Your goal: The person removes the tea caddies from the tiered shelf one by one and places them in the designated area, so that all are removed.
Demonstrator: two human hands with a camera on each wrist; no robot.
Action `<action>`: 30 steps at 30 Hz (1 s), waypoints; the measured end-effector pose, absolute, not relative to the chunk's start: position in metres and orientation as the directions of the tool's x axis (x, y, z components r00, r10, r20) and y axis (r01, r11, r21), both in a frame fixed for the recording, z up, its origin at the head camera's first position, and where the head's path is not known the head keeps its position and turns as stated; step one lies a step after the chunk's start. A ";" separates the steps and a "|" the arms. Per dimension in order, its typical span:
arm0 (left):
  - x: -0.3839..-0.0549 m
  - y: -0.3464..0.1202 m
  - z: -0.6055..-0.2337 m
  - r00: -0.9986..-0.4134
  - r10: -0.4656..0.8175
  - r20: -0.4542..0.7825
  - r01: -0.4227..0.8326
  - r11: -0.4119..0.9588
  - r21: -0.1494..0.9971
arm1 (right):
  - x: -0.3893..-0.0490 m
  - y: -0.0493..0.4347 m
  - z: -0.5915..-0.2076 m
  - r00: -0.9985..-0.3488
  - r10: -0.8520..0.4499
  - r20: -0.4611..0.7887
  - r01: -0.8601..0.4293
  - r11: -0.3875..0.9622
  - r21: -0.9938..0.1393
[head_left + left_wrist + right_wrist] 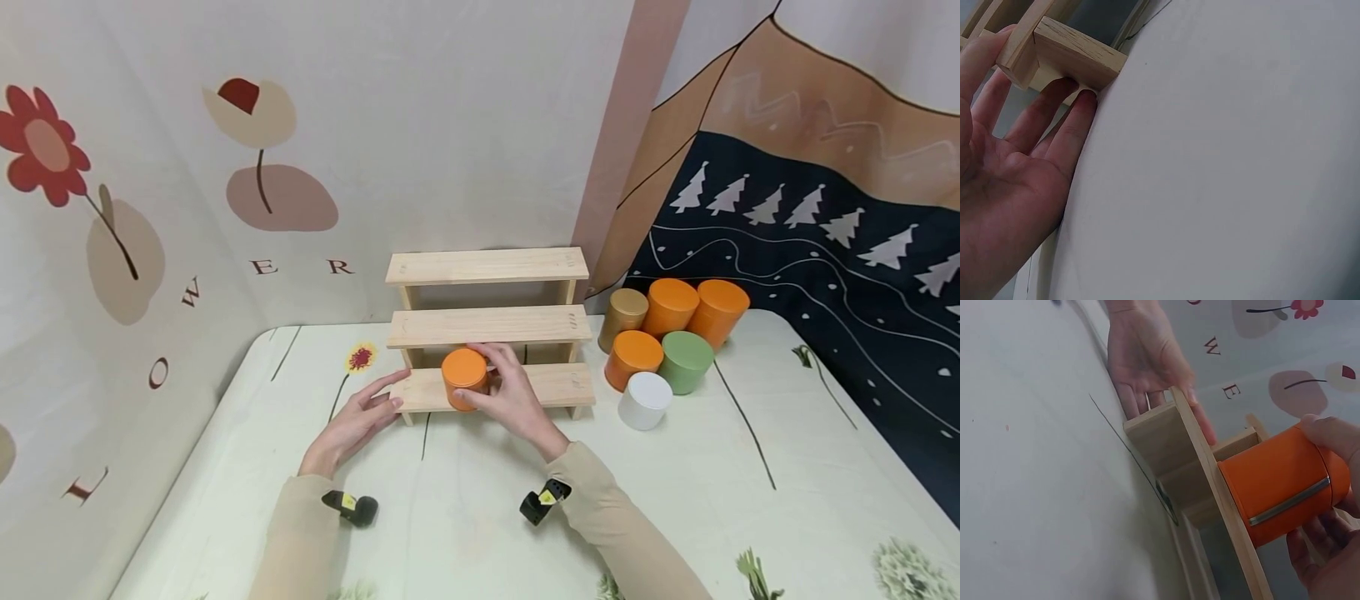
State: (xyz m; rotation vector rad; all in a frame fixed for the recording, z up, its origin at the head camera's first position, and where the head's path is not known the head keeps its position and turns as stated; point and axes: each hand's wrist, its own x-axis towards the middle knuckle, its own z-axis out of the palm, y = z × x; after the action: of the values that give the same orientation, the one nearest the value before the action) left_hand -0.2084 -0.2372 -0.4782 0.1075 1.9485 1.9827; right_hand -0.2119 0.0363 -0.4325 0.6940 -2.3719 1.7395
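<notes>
A three-step wooden rack [487, 321] stands against the backdrop. On its lowest step an orange canister [462, 375] stands upright near the middle, with a silvery strip down its side in the right wrist view. My right hand [517, 400] grips this canister from the right, thumb at the front and fingers behind. In the right wrist view the canister's base [1235, 500] is right at the board. My left hand [358, 427] rests its extended fingers against the left end of the lowest step; in the left wrist view, fingertips [1085, 97] reach the wooden leg [1079, 53].
To the rack's right stand several canisters: a gold one [622, 317], orange ones including a front one [633, 358], a green one [686, 362] and a white one [645, 402]. A printed cloth [465, 517] covers the table, with a patterned curtain [450, 125] behind.
</notes>
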 end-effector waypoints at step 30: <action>-0.207 -0.237 -0.477 -0.930 0.332 -0.160 -0.180 -0.028 0.983 | -0.208 0.069 -0.422 -0.895 -0.254 0.368 -0.433 0.288 -0.854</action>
State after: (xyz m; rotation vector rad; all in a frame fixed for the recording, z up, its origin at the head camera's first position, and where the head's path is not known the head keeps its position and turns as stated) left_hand -0.2070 -0.2373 -0.4768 0.1597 1.9051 2.0210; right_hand -0.2075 0.0694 -0.4220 0.6426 -2.3876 1.6640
